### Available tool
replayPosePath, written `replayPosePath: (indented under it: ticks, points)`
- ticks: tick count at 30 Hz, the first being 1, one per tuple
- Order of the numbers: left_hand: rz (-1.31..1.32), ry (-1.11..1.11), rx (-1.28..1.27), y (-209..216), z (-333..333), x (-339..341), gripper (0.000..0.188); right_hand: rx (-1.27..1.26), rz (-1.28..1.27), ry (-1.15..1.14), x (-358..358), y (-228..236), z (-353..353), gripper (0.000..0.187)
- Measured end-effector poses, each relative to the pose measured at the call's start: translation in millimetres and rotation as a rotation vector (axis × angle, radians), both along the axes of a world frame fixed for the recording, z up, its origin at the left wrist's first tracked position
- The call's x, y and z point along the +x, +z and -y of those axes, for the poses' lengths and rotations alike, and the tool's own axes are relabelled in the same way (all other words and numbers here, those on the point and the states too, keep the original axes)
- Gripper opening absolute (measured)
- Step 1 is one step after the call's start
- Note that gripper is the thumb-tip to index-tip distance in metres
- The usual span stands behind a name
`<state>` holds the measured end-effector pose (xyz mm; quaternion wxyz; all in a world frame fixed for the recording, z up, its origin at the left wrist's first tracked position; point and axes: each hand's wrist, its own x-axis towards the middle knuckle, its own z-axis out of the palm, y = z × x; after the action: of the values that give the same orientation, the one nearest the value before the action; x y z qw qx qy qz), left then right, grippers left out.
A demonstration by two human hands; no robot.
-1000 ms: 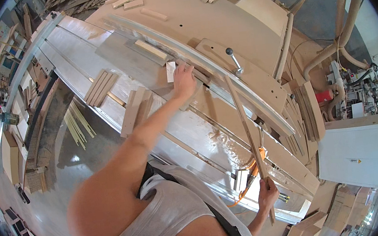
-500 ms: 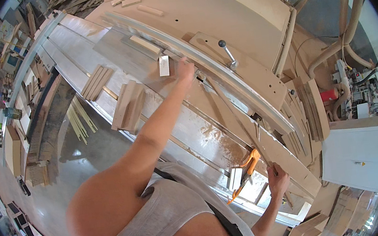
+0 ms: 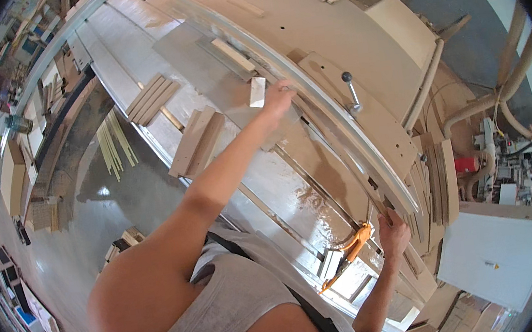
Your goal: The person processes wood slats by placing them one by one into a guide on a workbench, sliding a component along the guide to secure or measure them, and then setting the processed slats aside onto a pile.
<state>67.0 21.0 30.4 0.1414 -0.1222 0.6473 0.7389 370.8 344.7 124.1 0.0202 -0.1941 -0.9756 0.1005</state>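
Note:
A long thin wooden strip (image 3: pixel 338 142) lies along the metal fence (image 3: pixel 317 86) of a saw table, slanting from far left to near right. My left hand (image 3: pixel 279 99) is closed at the strip's far end, its fingertips against the fence. Beside those fingers stands a small white-topped block (image 3: pixel 257 92). My right hand (image 3: pixel 394 233) pinches the strip's near end with bent fingers. Left of it, on the metal table (image 3: pixel 269 195), rests an orange gun-shaped tool (image 3: pixel 357 242). Sawdust is scattered around the table slots.
Short wooden pieces lie in two stacks, a flat one (image 3: pixel 153 99) and a thicker one (image 3: pixel 196 141), at the table's left edge. Past the fence, a black-knobbed lever (image 3: pixel 350 91) rises from a board. Hoses (image 3: pixel 471 120) and a white cabinet (image 3: pixel 496 254) stand at right.
My right hand has moved up toward the fence, and the strip has swung from a slant across the table to lie along it. My left hand stays near the white-topped block. The view has shifted.

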Motion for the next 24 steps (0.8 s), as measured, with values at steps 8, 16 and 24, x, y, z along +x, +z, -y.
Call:
replayPosePath:
  ticks: [8,16,24]
  points:
    - [-0.298,0.265,0.031,70.0,105.3,-20.0,0.037,0.081,-0.036,0.107,-50.1,5.6,34.2,0.031]
    - [-0.330,0.404,-0.248,53.3,234.8,-87.3,0.044,0.050,-0.027,0.152,-109.9,16.5,68.6,0.029]
    - [-0.275,0.443,-0.342,-10.7,288.3,-150.5,0.047,0.121,-0.036,0.334,-188.6,22.8,99.0,0.028]
